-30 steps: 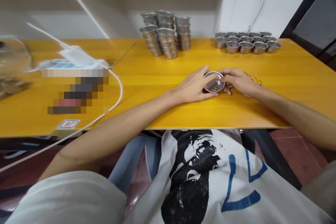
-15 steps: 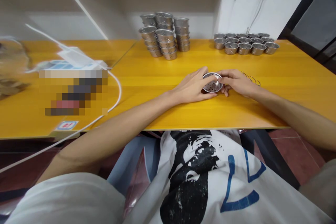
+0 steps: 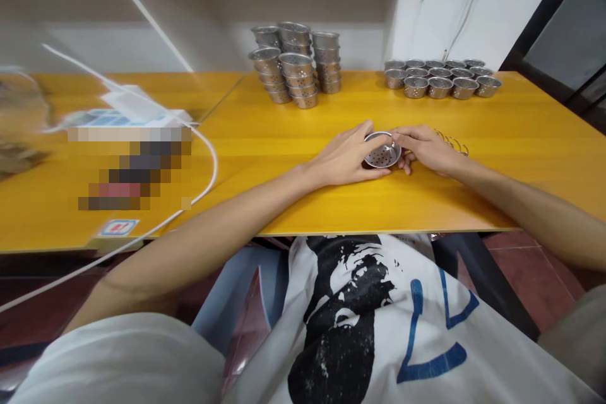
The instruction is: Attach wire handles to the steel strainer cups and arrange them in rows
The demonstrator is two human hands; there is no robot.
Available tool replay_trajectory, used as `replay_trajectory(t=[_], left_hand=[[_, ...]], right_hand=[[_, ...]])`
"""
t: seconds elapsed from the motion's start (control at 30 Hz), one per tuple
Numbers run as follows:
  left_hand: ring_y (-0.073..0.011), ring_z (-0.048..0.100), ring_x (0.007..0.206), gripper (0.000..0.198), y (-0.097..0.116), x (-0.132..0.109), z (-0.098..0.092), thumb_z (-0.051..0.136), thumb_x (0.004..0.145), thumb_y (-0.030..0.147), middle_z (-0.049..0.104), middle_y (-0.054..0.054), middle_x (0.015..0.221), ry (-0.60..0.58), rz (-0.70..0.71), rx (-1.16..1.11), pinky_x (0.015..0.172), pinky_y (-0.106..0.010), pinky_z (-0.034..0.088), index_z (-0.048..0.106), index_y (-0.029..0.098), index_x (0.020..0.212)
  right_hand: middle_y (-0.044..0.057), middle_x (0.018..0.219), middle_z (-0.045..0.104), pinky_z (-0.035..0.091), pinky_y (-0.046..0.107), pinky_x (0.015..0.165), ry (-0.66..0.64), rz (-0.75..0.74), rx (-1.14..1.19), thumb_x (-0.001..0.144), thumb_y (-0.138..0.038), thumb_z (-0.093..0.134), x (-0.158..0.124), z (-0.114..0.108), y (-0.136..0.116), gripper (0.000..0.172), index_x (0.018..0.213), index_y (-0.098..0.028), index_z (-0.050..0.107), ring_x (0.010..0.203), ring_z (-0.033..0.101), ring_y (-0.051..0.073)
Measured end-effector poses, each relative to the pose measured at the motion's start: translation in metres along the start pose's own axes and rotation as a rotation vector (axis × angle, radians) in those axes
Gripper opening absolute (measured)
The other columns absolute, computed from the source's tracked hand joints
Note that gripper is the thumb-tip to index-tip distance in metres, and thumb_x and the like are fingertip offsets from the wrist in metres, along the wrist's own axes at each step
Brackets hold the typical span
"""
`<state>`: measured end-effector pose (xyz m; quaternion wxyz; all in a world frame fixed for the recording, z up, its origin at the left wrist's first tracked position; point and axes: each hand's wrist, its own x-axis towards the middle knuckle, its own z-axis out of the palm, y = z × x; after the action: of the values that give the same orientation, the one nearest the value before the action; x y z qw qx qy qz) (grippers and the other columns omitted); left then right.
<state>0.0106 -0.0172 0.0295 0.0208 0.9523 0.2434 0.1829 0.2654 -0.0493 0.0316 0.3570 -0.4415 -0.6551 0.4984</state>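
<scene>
A small metal strainer basket (image 3: 382,154), round and full of holes, sits tilted on the yellow table with its open mouth toward me. My left hand (image 3: 348,154) grips it from the left, thumb below and index finger reaching across the mouth. At the right rim, the fingers of my right hand (image 3: 423,145) are pinched together against the basket. A tiny shiny bit shows by those fingertips, too small to name. Just behind my right hand lie several thin curved metal wire rings (image 3: 452,142), partly hidden by it.
Tall stacks of strainer baskets (image 3: 296,69) stand at the back centre. More baskets (image 3: 440,87) sit in rows at the back right. A white cable (image 3: 215,164) loops over the left side, near a power strip (image 3: 137,115). The table's front edge (image 3: 379,232) runs close to my body.
The bright glint inside the basket near my right fingertips has shifted toward the rim. Both hands stay in nearly the same place on the basket.
</scene>
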Motion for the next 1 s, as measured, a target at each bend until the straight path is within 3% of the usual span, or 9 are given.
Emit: replay_trajectory(t=[0.53, 1.0], left_hand=[[-0.0365, 0.065, 0.111, 0.061, 0.0002, 0.0011, -0.0026, 0.069, 0.109, 0.067, 0.061, -0.017, 0.13, -0.018, 0.013, 0.037, 0.104, -0.05, 0.058, 0.069, 0.023, 0.151], [-0.0402, 0.071, 0.122, 0.075, -0.0009, 0.0013, -0.0055, 0.066, 0.11, 0.07, 0.07, -0.018, 0.135, -0.029, 0.021, 0.091, 0.107, -0.051, 0.059, 0.055, 0.019, 0.164]], right_hand=[[0.001, 0.071, 0.07, 0.059, 0.025, 0.051, -0.025, -0.028, -0.03, 0.111, -0.063, 0.078, -0.0022, -0.0005, -0.0008, 0.045, 0.094, -0.021, 0.071, 0.056, 0.066, 0.015], [0.001, 0.071, 0.07, 0.06, 0.024, 0.05, -0.008, -0.019, -0.022, 0.114, -0.051, 0.075, -0.001, -0.0009, 0.0002, 0.035, 0.096, -0.022, 0.07, 0.057, 0.069, 0.016]])
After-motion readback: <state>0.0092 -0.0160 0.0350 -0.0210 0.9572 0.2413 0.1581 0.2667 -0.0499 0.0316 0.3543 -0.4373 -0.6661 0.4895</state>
